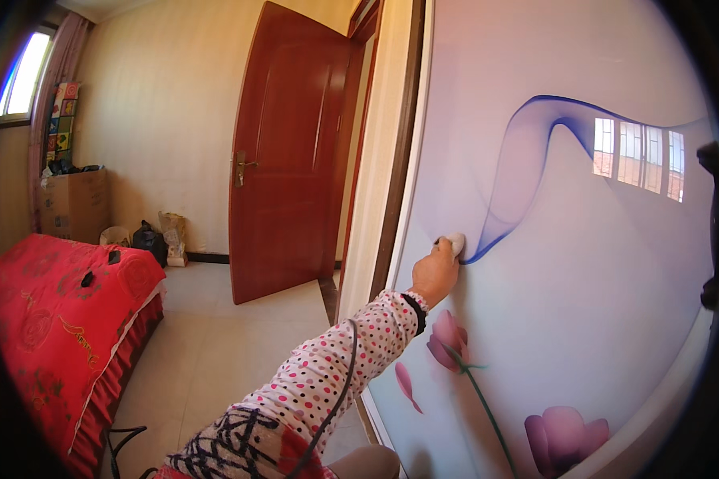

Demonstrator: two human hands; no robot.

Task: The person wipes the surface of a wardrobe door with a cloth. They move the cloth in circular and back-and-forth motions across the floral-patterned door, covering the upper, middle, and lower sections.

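My left hand (436, 274) is closed around a pale, wadded cloth or sponge (456, 244) and holds it against a glossy printed panel (575, 251). The panel bears a blue-violet ribbon pattern and pink flowers. The hand is near the panel's left edge, at the lower tip of the ribbon and above a pink flower (446, 344). A polka-dot sleeve (335, 359) with a dark band at the wrist covers the forearm, and a thin dark cable (350, 371) crosses it. My right hand is out of view.
A reddish-brown door (287, 161) stands ajar beyond the panel's pale frame. At the left is a bed with a red cover (42, 311). A cardboard box (75, 200) and bags (150, 242) stand against the far wall. A black cable (117, 446) lies near the bed.
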